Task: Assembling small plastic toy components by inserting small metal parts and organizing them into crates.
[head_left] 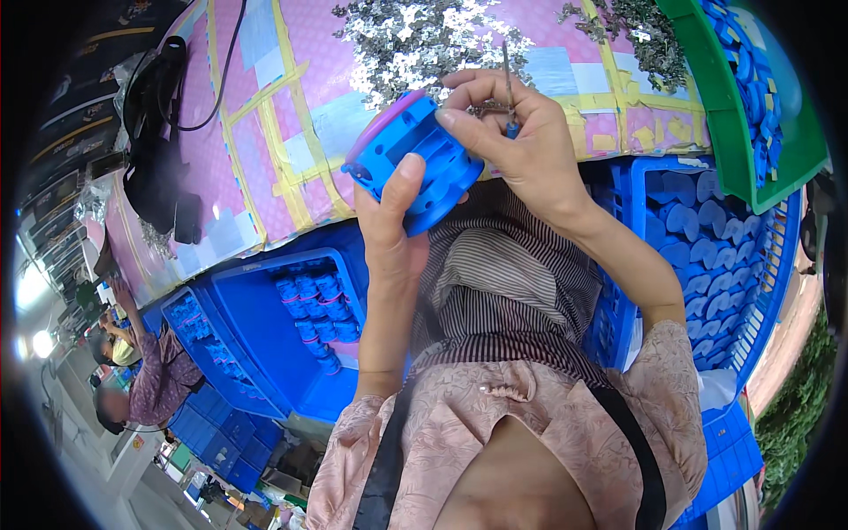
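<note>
My left hand (pixel 393 216) is wrapped around a round blue plastic housing (pixel 433 172) with a pinkish-purple disc on its far side, tilted above the table's front edge. The thumb lies across its near face, which has slots and small holes. My right hand (pixel 521 141) is at the housing's upper right, thumb and forefinger pinched close against it; anything tiny between them is too small to make out. Tucked between the other fingers of that hand is a thin metal rod with a blue end (pixel 508 84), pointing away. Beyond both hands lies a heap of small silver metal clips (pixel 424 44).
The pink table (pixel 327 79) is patched with yellow tape. Another clip pile (pixel 649 40) sits at right, beside a green tray (pixel 738 132) of blue pieces. Blue crates flank my lap: one with housings (pixel 318 305), another with blue cylinders (pixel 707 238). A person (pixel 159 375) works at far left.
</note>
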A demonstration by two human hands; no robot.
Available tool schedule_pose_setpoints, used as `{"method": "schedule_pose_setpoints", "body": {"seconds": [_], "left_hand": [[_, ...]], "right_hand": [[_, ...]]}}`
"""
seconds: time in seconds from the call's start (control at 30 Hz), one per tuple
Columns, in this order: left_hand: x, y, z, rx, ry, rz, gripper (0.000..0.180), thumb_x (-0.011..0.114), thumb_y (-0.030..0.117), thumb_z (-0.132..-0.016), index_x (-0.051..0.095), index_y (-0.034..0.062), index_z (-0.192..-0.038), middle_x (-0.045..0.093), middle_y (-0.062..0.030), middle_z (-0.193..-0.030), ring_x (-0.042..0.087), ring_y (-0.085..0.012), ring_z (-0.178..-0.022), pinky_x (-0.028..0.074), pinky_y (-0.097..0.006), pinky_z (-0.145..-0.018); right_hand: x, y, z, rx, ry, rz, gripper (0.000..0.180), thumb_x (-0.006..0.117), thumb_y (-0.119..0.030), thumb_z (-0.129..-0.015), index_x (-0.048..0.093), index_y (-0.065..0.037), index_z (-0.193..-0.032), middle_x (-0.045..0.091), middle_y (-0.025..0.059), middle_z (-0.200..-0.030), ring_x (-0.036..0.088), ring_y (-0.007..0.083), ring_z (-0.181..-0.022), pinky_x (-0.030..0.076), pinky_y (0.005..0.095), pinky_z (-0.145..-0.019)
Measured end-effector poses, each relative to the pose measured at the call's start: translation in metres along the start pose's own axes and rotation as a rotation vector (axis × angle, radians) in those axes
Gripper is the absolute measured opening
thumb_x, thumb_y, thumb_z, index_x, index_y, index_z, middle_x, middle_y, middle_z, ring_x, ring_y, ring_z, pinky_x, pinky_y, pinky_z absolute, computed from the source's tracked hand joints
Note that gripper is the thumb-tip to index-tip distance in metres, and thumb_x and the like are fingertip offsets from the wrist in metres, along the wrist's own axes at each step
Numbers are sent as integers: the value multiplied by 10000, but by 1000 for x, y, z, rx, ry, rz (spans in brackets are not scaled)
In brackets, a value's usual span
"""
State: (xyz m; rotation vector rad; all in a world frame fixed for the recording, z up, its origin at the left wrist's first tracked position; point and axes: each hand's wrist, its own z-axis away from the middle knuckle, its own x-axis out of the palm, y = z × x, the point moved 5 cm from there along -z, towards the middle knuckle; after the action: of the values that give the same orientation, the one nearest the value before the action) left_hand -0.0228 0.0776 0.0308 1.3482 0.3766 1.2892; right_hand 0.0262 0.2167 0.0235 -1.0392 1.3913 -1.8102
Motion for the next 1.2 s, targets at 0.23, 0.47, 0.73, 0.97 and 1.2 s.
{"method": "schedule_pose_setpoints", "body": {"seconds": [0.23,0.47,0.73,0.97,1.2], "left_hand": [[-1,-6,4,10,70,-40,619,711,191,-832,465,-31,-1356,613,-153,-1187,637,-222,-1037,538,-350,-897],[-19,-5,-4,87,103,-70,627,717,237,-828,463,-23,-1339,602,-158,-1189,639,-241,-1041,553,-366,-870],[-5,-10,1,-32,21,-103,617,709,315,-834,484,-18,-1302,643,-154,-1057,695,-243,-849,605,-352,-598],[-8,-5,-1,-43,41,-68,609,712,295,-837,479,-18,-1305,646,-146,-1059,697,-234,-829,607,-350,-605],[-14,5,1,-17,31,-96,631,723,268,-816,474,-18,-1321,641,-148,-1074,690,-221,-856,602,-332,-632]], "right_hand": [[3,-15,5,-452,138,395,131,756,-57,-760,682,-58,-869,586,24,-1122,358,3,-515,323,174,-473],[3,-41,11,-638,70,680,127,746,-87,-784,704,-64,-901,634,67,-899,669,228,-731,526,326,-607],[-91,-46,-48,-447,697,1266,179,688,-246,-855,669,-71,-887,628,110,-926,655,318,-769,508,425,-647],[-78,-25,-43,-415,366,697,131,713,-158,-861,697,-70,-958,641,-32,-864,516,15,-563,401,195,-519],[-4,-27,3,-236,-99,414,155,725,-33,-823,708,-23,-976,656,-3,-792,458,14,-569,343,178,-507]]}}
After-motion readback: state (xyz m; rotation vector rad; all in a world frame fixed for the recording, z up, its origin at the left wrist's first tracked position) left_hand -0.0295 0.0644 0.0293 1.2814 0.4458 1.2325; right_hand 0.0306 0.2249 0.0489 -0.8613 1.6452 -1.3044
